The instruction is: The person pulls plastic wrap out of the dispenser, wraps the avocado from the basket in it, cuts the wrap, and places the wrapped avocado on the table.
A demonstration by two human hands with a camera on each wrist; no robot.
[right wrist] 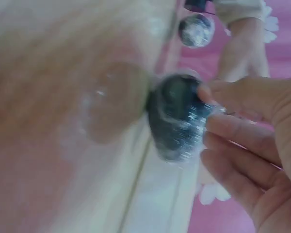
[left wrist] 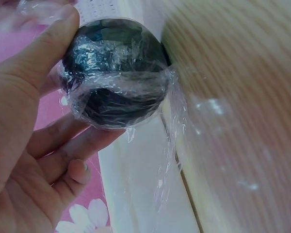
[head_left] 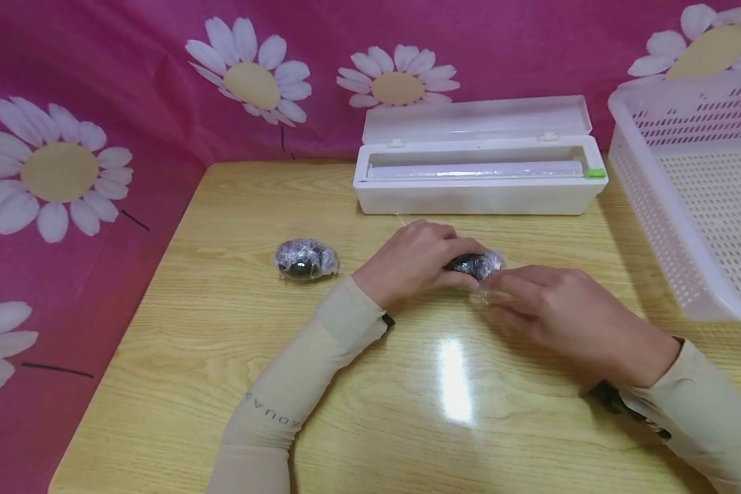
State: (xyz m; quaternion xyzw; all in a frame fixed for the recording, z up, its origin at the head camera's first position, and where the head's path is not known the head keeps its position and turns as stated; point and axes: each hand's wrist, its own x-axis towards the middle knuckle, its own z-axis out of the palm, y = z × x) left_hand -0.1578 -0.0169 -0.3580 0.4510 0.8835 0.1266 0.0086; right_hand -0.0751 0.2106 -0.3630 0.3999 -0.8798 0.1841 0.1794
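A dark, glossy, rounded object [head_left: 477, 265] wrapped in crinkled cling film [left wrist: 172, 126] rests on the table in front of me. My left hand [head_left: 416, 264] grips it from the left between thumb and fingers. On its right side my right hand [head_left: 568, 315], slightly blurred, pinches the film's gathered edge between thumb and forefinger; the other fingers are loosely bent in the right wrist view. A strip of film hangs along the object's side in the left wrist view. Farther left lies a second film-wrapped dark object [head_left: 305, 259], touched by neither hand.
A long white cling film box [head_left: 478, 199] stands at the back edge, lid raised, with a film roll [head_left: 475, 170] inside and a green slider [head_left: 595, 173] at its right end. To the right is a white perforated basket [head_left: 654, 226]. Pink flowered cloth hangs behind.
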